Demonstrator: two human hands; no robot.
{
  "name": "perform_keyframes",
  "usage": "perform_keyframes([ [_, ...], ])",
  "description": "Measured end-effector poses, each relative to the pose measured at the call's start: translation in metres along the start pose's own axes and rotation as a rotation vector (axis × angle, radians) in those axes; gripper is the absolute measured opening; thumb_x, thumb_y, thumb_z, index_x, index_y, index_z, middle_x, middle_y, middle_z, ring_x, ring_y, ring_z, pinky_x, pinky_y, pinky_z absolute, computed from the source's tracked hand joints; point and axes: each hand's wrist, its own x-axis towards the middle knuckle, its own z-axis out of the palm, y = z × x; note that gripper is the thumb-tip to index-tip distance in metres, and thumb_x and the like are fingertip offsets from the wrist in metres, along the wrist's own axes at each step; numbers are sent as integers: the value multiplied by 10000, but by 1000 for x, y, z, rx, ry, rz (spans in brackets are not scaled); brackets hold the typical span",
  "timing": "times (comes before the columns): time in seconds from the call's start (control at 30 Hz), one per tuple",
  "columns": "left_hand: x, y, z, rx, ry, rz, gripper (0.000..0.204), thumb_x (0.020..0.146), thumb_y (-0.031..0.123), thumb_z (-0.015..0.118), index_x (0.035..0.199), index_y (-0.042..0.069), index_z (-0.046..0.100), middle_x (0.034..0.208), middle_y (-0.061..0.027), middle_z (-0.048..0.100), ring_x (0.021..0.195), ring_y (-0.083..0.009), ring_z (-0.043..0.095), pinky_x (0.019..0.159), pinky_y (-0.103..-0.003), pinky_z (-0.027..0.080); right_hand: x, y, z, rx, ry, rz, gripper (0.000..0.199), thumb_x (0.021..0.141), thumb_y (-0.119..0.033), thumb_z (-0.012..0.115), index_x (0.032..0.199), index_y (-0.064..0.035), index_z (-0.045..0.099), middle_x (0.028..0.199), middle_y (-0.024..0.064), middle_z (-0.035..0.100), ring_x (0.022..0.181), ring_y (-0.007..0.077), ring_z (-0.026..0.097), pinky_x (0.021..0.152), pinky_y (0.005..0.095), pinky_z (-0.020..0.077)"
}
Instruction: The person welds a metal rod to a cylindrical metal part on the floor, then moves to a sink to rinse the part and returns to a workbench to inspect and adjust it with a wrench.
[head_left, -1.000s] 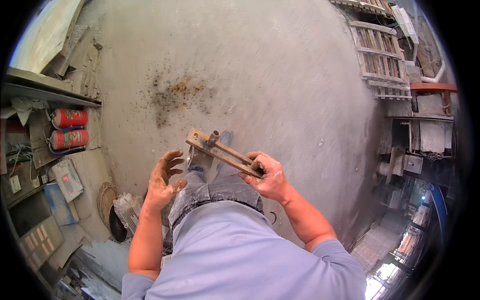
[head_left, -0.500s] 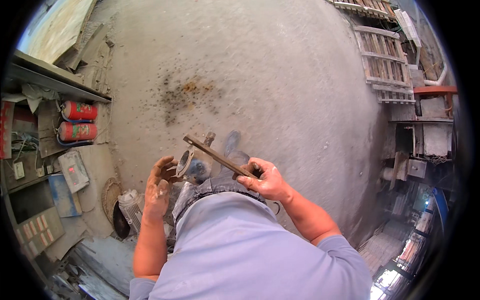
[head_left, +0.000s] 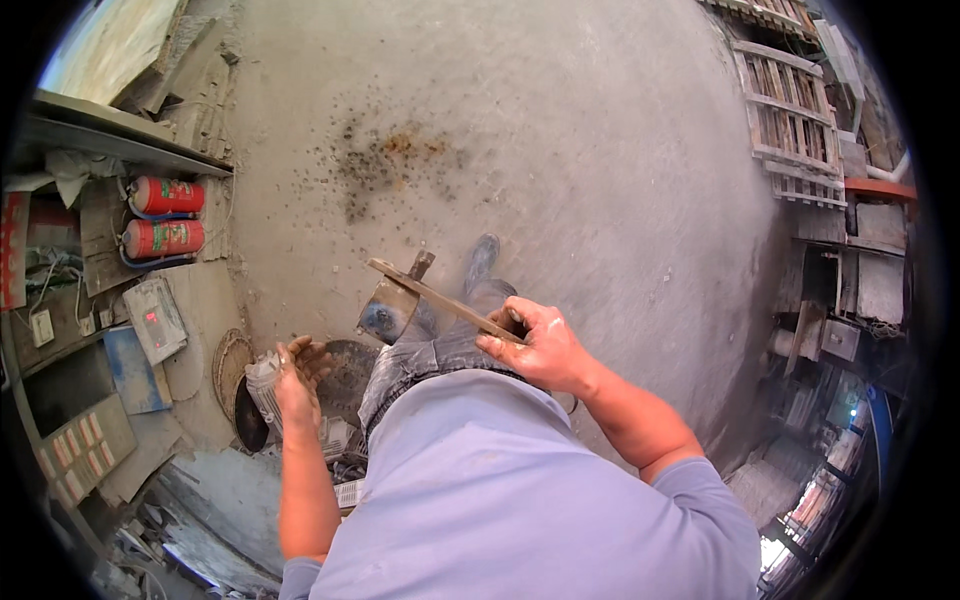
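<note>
My right hand (head_left: 540, 345) grips one end of a rusty metal tool (head_left: 420, 290), a long flat bar with a short block and stub at its far end. It hangs tilted over the grey concrete floor (head_left: 560, 150), in front of my legs. My left hand (head_left: 295, 375) is down at my left side, fingers loosely curled, holding nothing that I can see. It is close to a round metal disc (head_left: 350, 365) and a pale ribbed part (head_left: 265, 385) on the ground. One shoe (head_left: 482, 255) shows beyond the tool.
Two red cylinders (head_left: 165, 215) lie against the left wall under a shelf (head_left: 90, 130). Boxes, panels and scrap crowd the lower left. Wooden pallets (head_left: 790, 120) stand at the upper right, with shelves and clutter below them. A rust stain (head_left: 390, 160) marks the floor.
My left hand has let go of the tool and dropped down to my left side. The right hand still holds the tool, which has swung slightly. My view has shifted as I step.
</note>
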Motion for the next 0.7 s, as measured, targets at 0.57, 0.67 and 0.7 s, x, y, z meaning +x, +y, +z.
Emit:
perform_keyframes([
  [0.57, 52, -45, 82, 526, -143, -60, 528, 1019, 549, 482, 1201, 76, 627, 1041, -70, 680, 897, -166, 645, 764, -323, 502, -69, 67, -104, -796, 674, -423, 336, 563, -55, 809, 697, -63, 500, 998, 111, 694, 662, 241, 613, 550, 345, 506],
  [0.67, 63, -52, 125, 629, -203, -53, 533, 1013, 555, 489, 1199, 75, 627, 1027, -77, 683, 884, -174, 646, 752, -329, 504, -99, 95, -152, -900, 759, -430, 310, 580, -41, 765, 670, -76, 470, 972, 96, 687, 631, 196, 589, 502, 311, 467],
  [0.7, 68, -52, 139, 670, -229, -48, 538, 1010, 557, 492, 1198, 71, 625, 1020, -80, 683, 881, -177, 646, 748, -331, 505, -111, 102, -166, -937, 769, -410, 296, 591, -34, 747, 668, -79, 465, 962, 91, 686, 620, 186, 577, 488, 302, 452],
])
